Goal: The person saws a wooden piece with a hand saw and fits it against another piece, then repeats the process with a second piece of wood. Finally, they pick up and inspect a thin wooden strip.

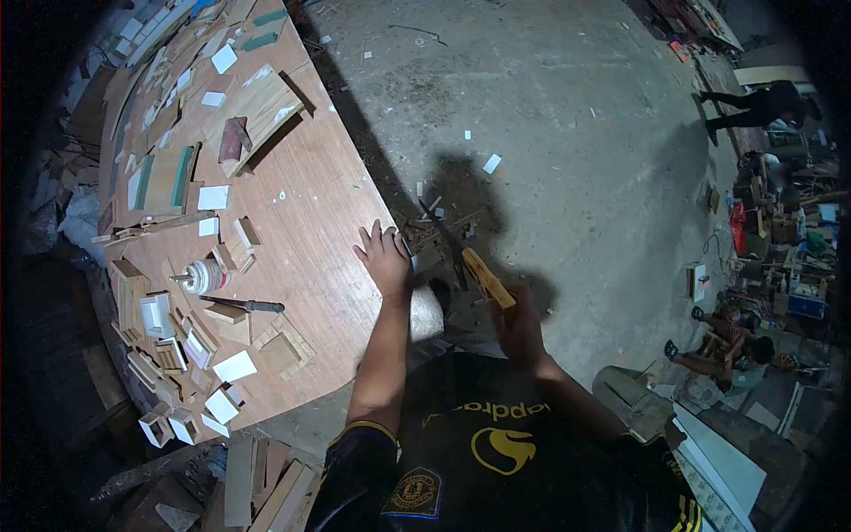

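Observation:
My left hand (386, 261) lies on the right edge of the wooden table (319, 222), its fingers spread and nothing in it. Over the floor, right of the table, my right hand (521, 326) is closed on a yellowish wooden piece (487, 278) that points up and to the left. A long dark strip (442, 228) extends beyond that piece; whether the two are joined is unclear. A small pale block lies on the floor beyond, and a shadow falls around the hand.
On the table are a board with a dark red block (234, 139), a jar (205, 276), a dark-handled tool (253, 305), small wooden boxes and white cards (235, 366). Two people, one standing (761, 105), one sitting (729, 355), are at the right beside piled materials.

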The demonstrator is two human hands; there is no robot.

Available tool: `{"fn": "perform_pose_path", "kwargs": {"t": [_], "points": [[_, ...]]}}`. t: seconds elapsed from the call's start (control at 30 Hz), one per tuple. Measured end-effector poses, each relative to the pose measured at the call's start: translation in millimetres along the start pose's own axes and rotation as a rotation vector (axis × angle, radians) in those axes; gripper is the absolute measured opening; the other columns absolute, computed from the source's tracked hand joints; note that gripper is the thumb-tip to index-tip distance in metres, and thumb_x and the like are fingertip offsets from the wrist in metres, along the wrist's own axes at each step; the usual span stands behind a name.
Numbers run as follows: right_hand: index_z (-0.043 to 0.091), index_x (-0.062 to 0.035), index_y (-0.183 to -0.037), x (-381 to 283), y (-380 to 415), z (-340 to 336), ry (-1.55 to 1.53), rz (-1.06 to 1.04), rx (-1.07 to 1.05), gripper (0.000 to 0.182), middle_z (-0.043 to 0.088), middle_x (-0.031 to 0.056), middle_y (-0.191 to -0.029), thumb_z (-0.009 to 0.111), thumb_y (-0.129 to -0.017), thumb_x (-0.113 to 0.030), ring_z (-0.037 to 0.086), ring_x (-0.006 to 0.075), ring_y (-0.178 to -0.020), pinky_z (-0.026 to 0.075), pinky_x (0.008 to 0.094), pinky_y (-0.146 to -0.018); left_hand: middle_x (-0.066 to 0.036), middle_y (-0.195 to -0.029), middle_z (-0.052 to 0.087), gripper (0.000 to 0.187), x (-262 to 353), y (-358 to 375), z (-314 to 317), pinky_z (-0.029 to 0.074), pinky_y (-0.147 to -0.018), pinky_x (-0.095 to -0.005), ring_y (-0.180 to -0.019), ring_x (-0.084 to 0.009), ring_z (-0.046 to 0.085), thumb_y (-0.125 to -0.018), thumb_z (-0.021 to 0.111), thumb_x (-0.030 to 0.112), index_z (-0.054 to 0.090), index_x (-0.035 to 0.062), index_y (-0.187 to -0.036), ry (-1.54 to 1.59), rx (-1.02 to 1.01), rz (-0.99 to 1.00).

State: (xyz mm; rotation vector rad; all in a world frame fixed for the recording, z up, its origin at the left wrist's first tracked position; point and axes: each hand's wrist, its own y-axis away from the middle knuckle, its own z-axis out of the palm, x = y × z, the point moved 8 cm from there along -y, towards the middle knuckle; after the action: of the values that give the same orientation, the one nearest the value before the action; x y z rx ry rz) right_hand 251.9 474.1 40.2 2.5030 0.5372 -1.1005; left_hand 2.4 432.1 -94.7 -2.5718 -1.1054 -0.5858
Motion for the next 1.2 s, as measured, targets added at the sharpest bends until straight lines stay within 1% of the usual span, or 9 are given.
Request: {"fn": "perform_pose_path", "kwargs": {"t": [0.07,0.2,0.4,0.47,0.6,0.77,1.0,1.07,1.2], "points": [[0.050,-0.0019,-0.113,-16,-3,-7,-0.289,0.044,0.043,0.024,0.060,0.0142,-0.089,0.054,-0.096,-0.018,0.060,0.0211,-0.080,0.048,0.0329,-0.068,-0.016,-0.138,0.044,0.025,2,0,-2,0.019,-0.106,-0.0661,-0.134,-0.0427,0.031,-0.093,0.049,0.020,0.058,0.0058,-0.111,-0.009,0.019,0.007],[0.049,-0.0037,-0.114,-29,-7,-7,-0.206,0.035,0.015,0.021,0.059,0.0134,-0.090,0.054,-0.096,-0.012,0.060,0.0208,-0.082,0.048,0.0316,-0.069,-0.019,-0.137,0.043,0.025,6,0,-2,0.019,-0.106,-0.0664,-0.133,-0.0460,0.031,-0.088,0.050,0.011,0.056,0.0046,-0.111,0.007,0.054,0.040],[0.046,-0.0059,-0.129,-25,-4,16,-0.372,0.079,-0.157,0.036,0.059,0.0143,-0.099,0.053,-0.094,-0.007,0.061,0.0235,-0.092,0.049,0.0342,-0.077,-0.023,-0.136,0.041,0.032,4,0,0,0.018,-0.107,-0.0658,-0.134,-0.0487,0.029,-0.078,0.050,-0.002,0.055,0.0015,-0.109,0.109,0.057,0.075],[0.043,-0.0063,-0.134,-48,-7,10,-0.168,-0.073,-0.087,0.041,0.059,0.0160,-0.102,0.052,-0.093,-0.006,0.061,0.0263,-0.094,0.049,0.0358,-0.080,-0.023,-0.136,0.041,0.032,5,0,1,0.018,-0.107,-0.0655,-0.134,-0.0487,0.029,-0.078,0.050,-0.002,0.055,0.0012,-0.109,0.119,0.069,0.079],[0.042,-0.0066,-0.135,-65,-8,8,-0.293,-0.077,-0.071,0.043,0.059,0.0195,-0.110,0.052,-0.093,-0.007,0.061,0.0293,-0.098,0.048,0.0358,-0.084,-0.024,-0.136,0.042,0.030,3,-1,5,0.019,-0.107,-0.0652,-0.133,-0.0486,0.029,-0.077,0.050,-0.003,0.055,0.0008,-0.107,0.127,0.073,0.080],[0.040,-0.0078,-0.140,-65,-2,36,-0.215,0.059,-0.291,0.047,0.056,0.0213,-0.124,0.052,-0.094,-0.010,0.057,0.0270,-0.113,0.045,0.0341,-0.094,-0.023,-0.137,0.042,0.026,3,-4,6,0.020,-0.107,-0.0653,-0.133,-0.0484,0.030,-0.079,0.051,-0.002,0.055,0.0009,-0.105,0.096,0.047,0.090],[0.044,-0.0105,-0.137,-67,6,49,-0.290,-0.048,-0.176,0.047,0.060,0.0195,-0.121,0.056,-0.092,-0.009,0.060,0.0235,-0.110,0.047,0.0332,-0.089,-0.020,-0.140,0.039,0.027,6,-5,11,0.019,-0.109,-0.0631,-0.136,-0.0455,0.028,-0.084,0.051,0.007,0.054,0.0029,-0.110,-0.030,-0.043,0.081],[0.039,-0.0152,-0.141,-72,6,49,-0.215,-0.029,-0.201,0.052,0.060,0.0212,-0.120,0.057,-0.092,-0.012,0.060,0.0387,-0.108,0.052,0.0423,-0.085,-0.019,-0.141,0.038,0.029,2,-3,16,0.018,-0.110,-0.0615,-0.137,-0.0439,0.026,-0.085,0.050,0.009,0.053,0.0035,-0.114,-0.049,-0.065,0.068],[0.047,-0.0094,-0.135,-62,8,57,-0.194,0.047,-0.179,0.046,0.062,0.0199,-0.118,0.058,-0.091,-0.007,0.064,0.0255,-0.104,0.051,0.0343,-0.083,-0.016,-0.145,0.035,0.035,-2,2,24,0.012,-0.114,-0.0571,-0.141,-0.0398,0.020,-0.089,0.046,0.013,0.049,0.0049,-0.123,-0.064,-0.003,0.135]]}}
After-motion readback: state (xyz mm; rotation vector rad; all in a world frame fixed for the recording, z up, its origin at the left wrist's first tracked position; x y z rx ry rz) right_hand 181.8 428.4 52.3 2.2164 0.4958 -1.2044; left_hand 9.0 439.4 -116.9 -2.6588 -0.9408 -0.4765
